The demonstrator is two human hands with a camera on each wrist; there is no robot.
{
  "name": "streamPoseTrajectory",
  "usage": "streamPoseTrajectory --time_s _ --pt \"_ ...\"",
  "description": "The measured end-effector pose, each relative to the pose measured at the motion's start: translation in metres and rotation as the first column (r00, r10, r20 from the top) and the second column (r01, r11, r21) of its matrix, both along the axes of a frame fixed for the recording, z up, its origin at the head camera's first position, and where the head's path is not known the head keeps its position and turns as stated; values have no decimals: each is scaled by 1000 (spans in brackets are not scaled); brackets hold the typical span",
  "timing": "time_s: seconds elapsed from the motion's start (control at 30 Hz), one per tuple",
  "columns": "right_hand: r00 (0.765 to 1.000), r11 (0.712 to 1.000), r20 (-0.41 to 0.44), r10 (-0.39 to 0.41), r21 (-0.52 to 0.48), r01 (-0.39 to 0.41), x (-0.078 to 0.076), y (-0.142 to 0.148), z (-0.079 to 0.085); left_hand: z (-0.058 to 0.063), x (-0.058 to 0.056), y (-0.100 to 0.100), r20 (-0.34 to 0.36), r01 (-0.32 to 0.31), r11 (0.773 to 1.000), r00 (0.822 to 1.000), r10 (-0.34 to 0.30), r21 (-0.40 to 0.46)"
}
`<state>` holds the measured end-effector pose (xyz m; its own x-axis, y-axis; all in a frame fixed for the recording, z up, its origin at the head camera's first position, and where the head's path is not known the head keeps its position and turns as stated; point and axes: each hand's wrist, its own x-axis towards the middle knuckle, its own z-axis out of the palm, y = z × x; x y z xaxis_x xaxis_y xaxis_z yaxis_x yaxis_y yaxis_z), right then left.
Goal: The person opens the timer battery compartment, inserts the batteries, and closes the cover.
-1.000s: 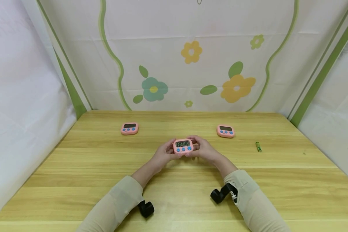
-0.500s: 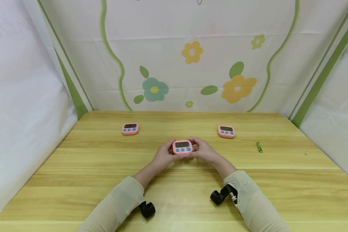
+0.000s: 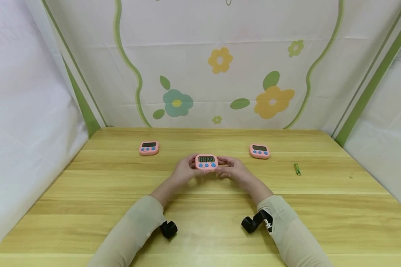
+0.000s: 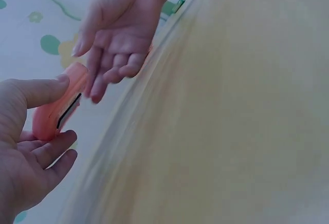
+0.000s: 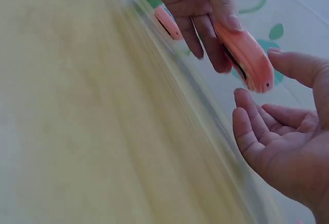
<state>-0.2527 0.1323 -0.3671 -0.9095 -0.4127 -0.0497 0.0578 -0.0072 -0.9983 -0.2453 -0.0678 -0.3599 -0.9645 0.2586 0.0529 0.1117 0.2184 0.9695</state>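
A pink digital timer (image 3: 206, 162) with three blue buttons is held above the table, its display lit with digits. My left hand (image 3: 183, 171) grips its left end, thumb on the near side and fingers at the back, as the left wrist view also shows. My right hand (image 3: 234, 170) is beside the timer's right end, its fingers loosely bent. In the right wrist view a narrow gap separates the right fingers (image 5: 249, 126) from the timer (image 5: 249, 59), while the thumb tip is very near its edge. The timer's back is partly hidden by the left hand.
Two more pink timers with blank displays lie on the wooden table (image 3: 200, 218), one at the back left (image 3: 149, 148) and one at the back right (image 3: 259, 151). A small green battery (image 3: 297, 169) lies at the right. White printed fabric (image 3: 200, 85) encloses the table's back and sides.
Both hands were around the timer before. The left hand has now carried it slightly up and left, and the right hand has let go of its right end.
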Motion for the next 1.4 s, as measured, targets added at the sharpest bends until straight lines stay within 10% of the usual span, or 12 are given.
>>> streamPoseTrajectory --time_s 0.33,0.6,1.4 --pt "997 997 81 3 -82 4 -8 15 -7 -6 -49 -5 -36 -144 989 989 142 -41" --pt "996 997 93 -12 -77 19 -7 15 -8 -12 -69 -10 -52 -134 987 990 130 -92" --pt "996 998 93 -15 -63 21 -6 16 -5 -32 -88 -3 -154 -97 958 986 56 -270"
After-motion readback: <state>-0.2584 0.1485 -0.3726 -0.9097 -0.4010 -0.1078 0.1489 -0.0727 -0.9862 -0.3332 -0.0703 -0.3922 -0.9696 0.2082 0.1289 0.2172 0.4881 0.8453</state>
